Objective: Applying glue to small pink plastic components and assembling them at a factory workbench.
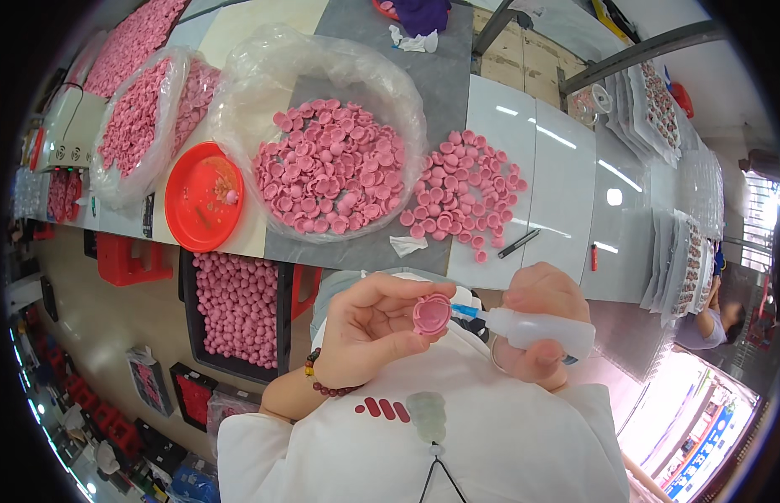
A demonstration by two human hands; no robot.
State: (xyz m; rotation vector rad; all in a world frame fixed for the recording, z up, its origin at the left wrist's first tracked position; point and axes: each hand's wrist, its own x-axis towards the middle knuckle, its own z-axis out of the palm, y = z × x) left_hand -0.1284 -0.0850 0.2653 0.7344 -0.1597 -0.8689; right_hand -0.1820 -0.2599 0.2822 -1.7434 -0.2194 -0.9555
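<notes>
My left hand [369, 323] pinches a small pink plastic cup-shaped piece [432, 313] between thumb and fingers, its hollow side showing. Wrapped round a translucent squeeze bottle [537, 329] is my right hand [545, 306]; the bottle lies sideways. Its blue nozzle tip [465, 310] points left at the rim of the pink piece, touching or very close to it. Beyond my hands, loose pink cup pieces [465, 186] are spread on the table. To their left, a clear plastic bag [239, 92] lies open with a heap of similar pink pieces [335, 168].
A red round tray [174, 205] sits left of the bag. Below the table edge stands a black crate [283, 314] of pink balls [239, 310]. On the table lie a black pen [519, 243], a red marker-like stick [594, 257] and a crumpled white tissue [408, 245].
</notes>
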